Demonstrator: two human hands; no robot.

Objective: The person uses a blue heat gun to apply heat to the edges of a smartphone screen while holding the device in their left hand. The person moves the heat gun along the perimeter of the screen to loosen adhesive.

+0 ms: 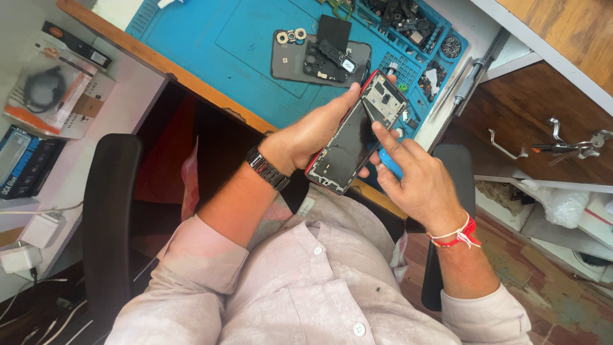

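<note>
Both hands hold the opened phone (359, 135): left hand (311, 134) cradling, right hand (415, 179) fingering.

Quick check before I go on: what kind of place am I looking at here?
Likely a phone repair bench: an opened phone in the left hand, a blue repair mat with a removed back cover, and small parts trays.

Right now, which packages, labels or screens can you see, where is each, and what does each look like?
Cable package: left shelf, white and orange box, coiled black cable behind its window.
Dark box: below it at the left edge, black and blue, flat.
Opened phone: in left hand, red-edged, insides showing; right hand touches it.
</note>
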